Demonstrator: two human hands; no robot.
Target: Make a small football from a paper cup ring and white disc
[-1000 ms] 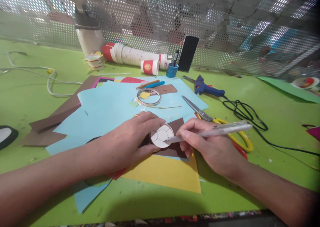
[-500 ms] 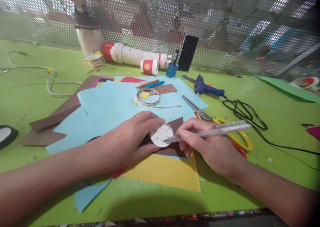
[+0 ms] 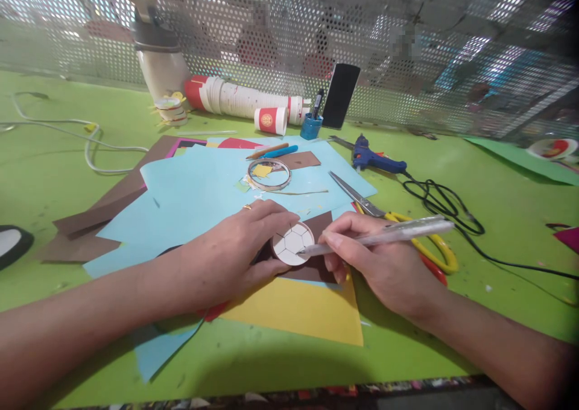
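Observation:
My left hand (image 3: 246,247), thumb and fingers curved round its left edge, grips a small round white disc (image 3: 289,244). Thin dark lines on the disc form a football-like pattern of polygons. In my right hand (image 3: 362,250) is a pen (image 3: 400,230) with a clear barrel, its tip at the lower right of the disc's face. Brown paper (image 3: 328,268) lies beneath, over a yellow sheet (image 3: 303,313). Partly behind my right hand are scissors (image 3: 441,250) with yellow handles, their blades pointing away to the left.
Light-blue paper (image 3: 190,187) carries a tape ring (image 3: 289,179) and two markers. Farther back stand stacked paper cups (image 3: 244,99), a single cup (image 3: 271,120), a blue pot (image 3: 311,128), a phone (image 3: 341,96) and a large bottle (image 3: 160,66). A corded blue glue gun (image 3: 373,158) lies right.

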